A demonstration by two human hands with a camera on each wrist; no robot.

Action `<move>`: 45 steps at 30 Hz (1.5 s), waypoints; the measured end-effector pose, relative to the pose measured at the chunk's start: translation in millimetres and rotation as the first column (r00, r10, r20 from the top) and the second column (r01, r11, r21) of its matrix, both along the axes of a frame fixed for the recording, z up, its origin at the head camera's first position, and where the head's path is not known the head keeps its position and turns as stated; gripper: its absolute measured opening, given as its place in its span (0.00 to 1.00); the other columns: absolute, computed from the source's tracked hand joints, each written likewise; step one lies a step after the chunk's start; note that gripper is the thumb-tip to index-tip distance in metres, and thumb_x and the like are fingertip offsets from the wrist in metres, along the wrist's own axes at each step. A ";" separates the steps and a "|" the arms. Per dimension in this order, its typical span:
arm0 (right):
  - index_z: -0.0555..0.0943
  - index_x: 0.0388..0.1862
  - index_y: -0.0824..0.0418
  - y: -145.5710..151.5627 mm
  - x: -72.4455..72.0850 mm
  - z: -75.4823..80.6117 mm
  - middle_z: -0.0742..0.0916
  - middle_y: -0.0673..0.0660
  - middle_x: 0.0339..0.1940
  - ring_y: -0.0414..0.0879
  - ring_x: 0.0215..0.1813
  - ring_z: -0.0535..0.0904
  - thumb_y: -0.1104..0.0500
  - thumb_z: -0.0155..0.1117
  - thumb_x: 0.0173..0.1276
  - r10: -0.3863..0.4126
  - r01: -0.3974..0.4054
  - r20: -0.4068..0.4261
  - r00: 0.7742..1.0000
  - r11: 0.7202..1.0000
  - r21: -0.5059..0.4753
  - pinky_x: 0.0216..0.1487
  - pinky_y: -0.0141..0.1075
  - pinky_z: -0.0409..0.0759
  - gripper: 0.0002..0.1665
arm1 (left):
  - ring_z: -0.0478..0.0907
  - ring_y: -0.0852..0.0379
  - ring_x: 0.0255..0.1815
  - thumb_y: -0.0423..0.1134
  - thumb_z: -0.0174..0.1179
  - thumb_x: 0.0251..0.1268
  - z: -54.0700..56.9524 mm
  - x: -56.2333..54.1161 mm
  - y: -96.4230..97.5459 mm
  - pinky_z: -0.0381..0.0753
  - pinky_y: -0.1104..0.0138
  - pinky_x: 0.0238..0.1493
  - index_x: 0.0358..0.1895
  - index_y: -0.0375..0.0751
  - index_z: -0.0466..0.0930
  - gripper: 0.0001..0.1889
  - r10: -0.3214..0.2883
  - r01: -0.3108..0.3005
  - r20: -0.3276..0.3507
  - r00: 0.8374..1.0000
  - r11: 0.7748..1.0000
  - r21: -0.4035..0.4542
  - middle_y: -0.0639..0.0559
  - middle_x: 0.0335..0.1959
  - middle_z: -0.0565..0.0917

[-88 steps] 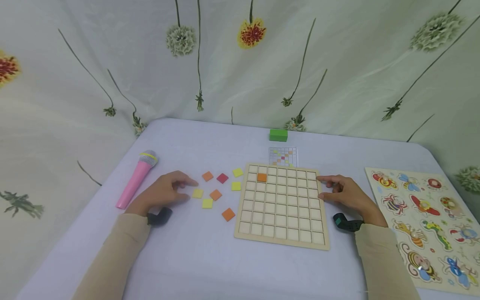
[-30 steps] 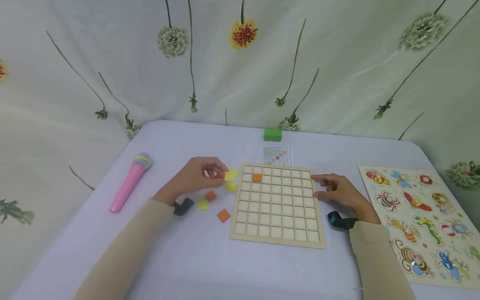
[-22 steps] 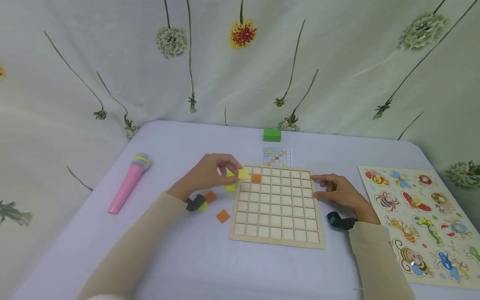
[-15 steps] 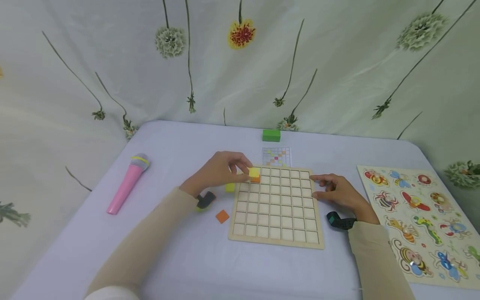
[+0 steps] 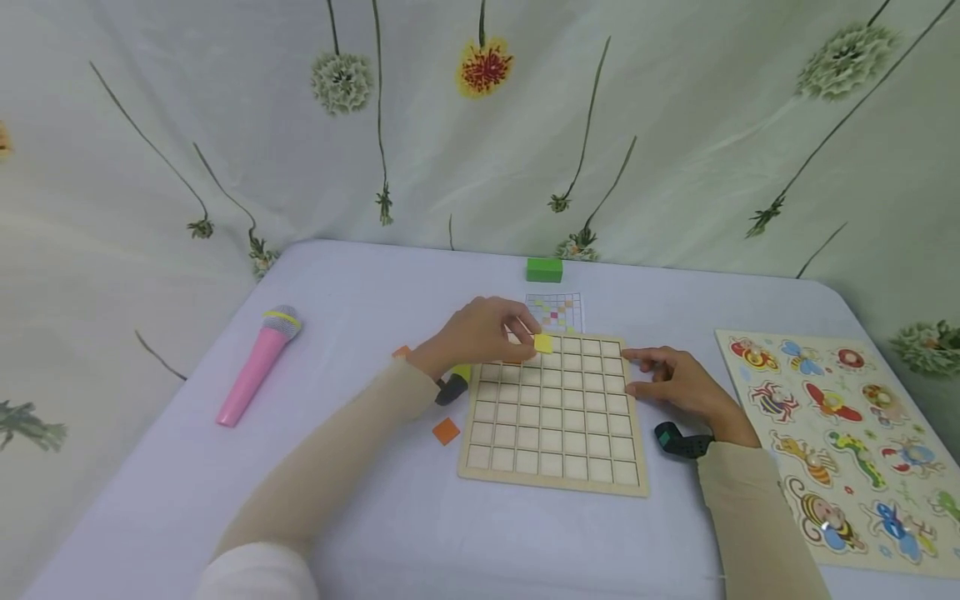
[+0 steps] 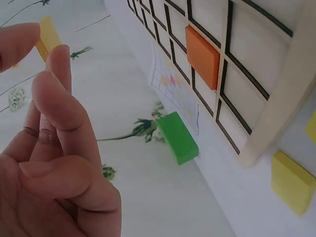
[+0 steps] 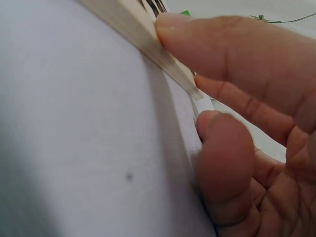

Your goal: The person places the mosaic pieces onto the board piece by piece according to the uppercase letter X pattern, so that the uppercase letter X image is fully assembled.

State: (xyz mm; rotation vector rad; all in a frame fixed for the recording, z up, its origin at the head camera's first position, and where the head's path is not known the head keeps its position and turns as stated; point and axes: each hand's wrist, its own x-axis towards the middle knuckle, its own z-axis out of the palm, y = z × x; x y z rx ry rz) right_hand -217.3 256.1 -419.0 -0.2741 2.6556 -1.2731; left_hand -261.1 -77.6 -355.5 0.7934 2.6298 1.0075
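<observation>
My left hand (image 5: 487,329) pinches a yellow square tile (image 5: 543,343) between thumb and fingertips, over the top rows of the wooden grid board (image 5: 562,421). In the left wrist view the held tile (image 6: 49,35) shows edge-on, and an orange tile (image 6: 201,57) sits in one of the board's cells. My right hand (image 5: 686,387) rests its thumb and forefinger against the board's right edge. The right wrist view has the thumb on the board's rim (image 7: 163,57), the other fingers loosely bent. Left of the board lies an orange tile (image 5: 446,431); some neighbouring tiles are hidden by my left arm.
A printed pattern card (image 5: 566,308) lies behind the board, with a green block (image 5: 544,270) beyond it. A pink toy microphone (image 5: 258,367) lies at the left. An insect picture puzzle (image 5: 817,421) covers the right side. Loose yellow tiles (image 6: 294,182) lie beside the board.
My left hand has picked up a yellow tile from the left and carried it right, past the orange tile, over the board's top rows. My right hand stays at the board's edge.
</observation>
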 end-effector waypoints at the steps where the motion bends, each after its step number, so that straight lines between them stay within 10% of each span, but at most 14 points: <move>1: 0.79 0.72 0.71 0.2 -0.4 -0.2 0.79 0.61 0.50 0.49 0.38 0.69 0.64 0.78 0.67 -0.001 0.001 0.001 1.000 1.000 0.000 0.37 0.37 0.68 0.35 | 0.85 0.58 0.35 0.42 0.74 0.64 -0.9 -1.2 2.8 0.80 0.63 0.40 0.49 0.50 0.90 0.12 0.000 0.000 0.000 1.000 1.000 -0.010 0.65 0.36 0.91; 45: 0.79 0.72 0.70 2.6 -1.0 0.7 0.79 0.61 0.49 0.48 0.37 0.69 0.62 0.79 0.68 0.018 -0.017 0.005 1.000 1.000 -0.008 0.36 0.37 0.67 0.36 | 0.83 0.60 0.40 0.43 0.75 0.66 -11.5 -18.3 97.7 0.81 0.55 0.49 0.43 0.52 0.91 0.06 -0.063 0.036 -0.062 0.996 0.930 -0.365 0.63 0.36 0.88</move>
